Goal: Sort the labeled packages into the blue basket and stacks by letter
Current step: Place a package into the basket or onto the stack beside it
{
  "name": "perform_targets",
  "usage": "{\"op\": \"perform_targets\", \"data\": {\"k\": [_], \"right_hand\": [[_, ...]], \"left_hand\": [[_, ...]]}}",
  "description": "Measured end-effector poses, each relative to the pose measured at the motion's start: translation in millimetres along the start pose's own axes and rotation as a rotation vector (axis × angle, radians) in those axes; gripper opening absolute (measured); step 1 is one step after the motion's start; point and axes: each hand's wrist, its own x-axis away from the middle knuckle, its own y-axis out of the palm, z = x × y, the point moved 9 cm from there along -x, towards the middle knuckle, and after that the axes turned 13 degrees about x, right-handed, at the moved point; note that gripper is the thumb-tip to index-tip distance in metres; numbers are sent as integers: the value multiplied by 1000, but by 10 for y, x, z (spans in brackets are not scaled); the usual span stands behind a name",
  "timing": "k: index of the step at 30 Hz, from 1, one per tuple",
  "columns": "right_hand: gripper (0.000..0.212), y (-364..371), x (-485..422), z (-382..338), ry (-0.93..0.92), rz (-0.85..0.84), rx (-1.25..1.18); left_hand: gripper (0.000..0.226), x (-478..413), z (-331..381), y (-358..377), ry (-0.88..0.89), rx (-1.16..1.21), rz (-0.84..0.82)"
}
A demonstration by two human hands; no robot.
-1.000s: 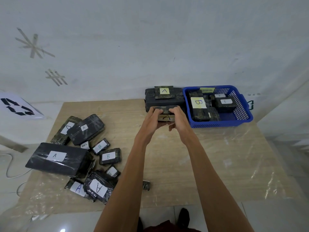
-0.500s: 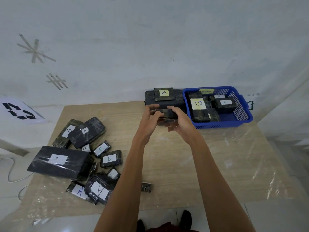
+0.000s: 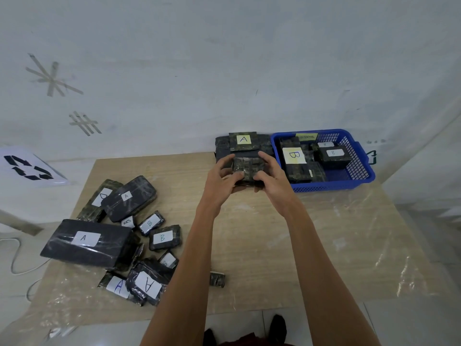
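Note:
Both hands hold a small dark wrapped package (image 3: 248,168) above the table, just in front of the A stack (image 3: 243,143) at the back wall. My left hand (image 3: 220,174) grips its left side, my right hand (image 3: 270,174) its right side. Its label is not visible from here. The blue basket (image 3: 359,171) stands right of the stack and holds packages marked B. A heap of unsorted packages lies at the table's left: a large one marked A (image 3: 87,242), a rounded one marked A (image 3: 129,198), and small ones marked B (image 3: 164,237).
A tiny dark package (image 3: 217,279) lies alone near the front edge between my forearms. The wooden table (image 3: 324,233) is covered in clear film. A white sign with a recycling mark (image 3: 27,167) stands at the left. A cable (image 3: 15,258) runs on the floor.
The package has been turned over in my hands: its A label faced me a second ago and is hidden now. The hands stayed in front of the A stack.

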Motion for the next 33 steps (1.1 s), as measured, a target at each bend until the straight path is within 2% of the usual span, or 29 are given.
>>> {"op": "perform_targets", "data": {"k": [5, 15, 33], "right_hand": [[51, 9, 19, -24, 38, -6, -45], [43, 19, 30, -63, 24, 12, -42], [39, -21, -32, -102, -18, 79, 48]], "left_hand": [[55, 19, 36, 12, 39, -4, -14], [48, 27, 65, -29, 78, -12, 19], [50, -29, 70, -28, 103, -38, 25]]}}
